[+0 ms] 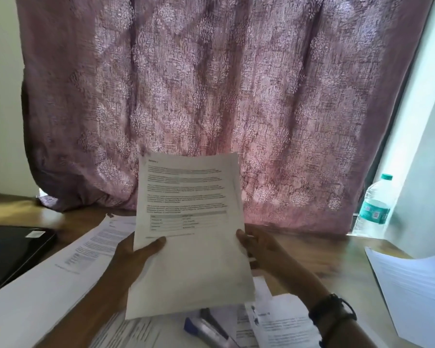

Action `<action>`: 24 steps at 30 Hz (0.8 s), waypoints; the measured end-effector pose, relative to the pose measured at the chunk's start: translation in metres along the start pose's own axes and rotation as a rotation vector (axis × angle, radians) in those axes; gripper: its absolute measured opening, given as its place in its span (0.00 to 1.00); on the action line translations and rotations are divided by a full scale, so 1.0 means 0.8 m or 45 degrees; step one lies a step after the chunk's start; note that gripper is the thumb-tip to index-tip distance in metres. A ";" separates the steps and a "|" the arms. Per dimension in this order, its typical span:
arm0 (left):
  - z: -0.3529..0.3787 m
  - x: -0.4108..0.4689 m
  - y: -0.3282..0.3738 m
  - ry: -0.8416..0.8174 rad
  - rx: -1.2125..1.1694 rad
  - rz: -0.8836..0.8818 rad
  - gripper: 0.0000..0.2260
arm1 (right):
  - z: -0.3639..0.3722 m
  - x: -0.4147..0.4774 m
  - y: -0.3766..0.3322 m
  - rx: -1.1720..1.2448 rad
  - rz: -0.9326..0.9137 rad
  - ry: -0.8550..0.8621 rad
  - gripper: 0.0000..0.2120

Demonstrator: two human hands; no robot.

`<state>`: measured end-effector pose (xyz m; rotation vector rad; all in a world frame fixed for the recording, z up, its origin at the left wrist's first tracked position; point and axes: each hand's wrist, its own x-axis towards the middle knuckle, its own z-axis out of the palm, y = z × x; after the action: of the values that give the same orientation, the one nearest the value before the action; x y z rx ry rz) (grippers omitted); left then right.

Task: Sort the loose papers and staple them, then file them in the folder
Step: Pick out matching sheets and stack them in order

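Observation:
I hold a sheaf of printed papers [190,222] upright above the wooden table [319,249]. My left hand [138,252] grips its left edge, thumb on the front page. My right hand [256,247] grips the right edge, thumb on the front and fingers behind. The top page carries paragraphs of text and a small table. Below the sheaf, a blue and silver stapler [206,327] lies on loose printed sheets [281,322]. More printed pages [86,252] lie on the table at the left. No folder can be told apart in this view.
A dark flat device [13,249] lies at the left edge. A stack of white paper [412,285] sits at the right. A plastic water bottle [373,209] stands at the back right by the window. A pink patterned curtain [211,96] hangs behind the table.

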<state>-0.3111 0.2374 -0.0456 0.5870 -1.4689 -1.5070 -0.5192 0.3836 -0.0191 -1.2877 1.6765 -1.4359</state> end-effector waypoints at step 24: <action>-0.002 -0.004 0.012 0.112 -0.136 0.049 0.15 | -0.077 0.040 0.033 -0.895 0.100 0.731 0.10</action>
<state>-0.3059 0.2405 -0.0374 0.5508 -1.3176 -1.5005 -0.5933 0.3779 -0.0237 -1.1695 2.7575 -1.2809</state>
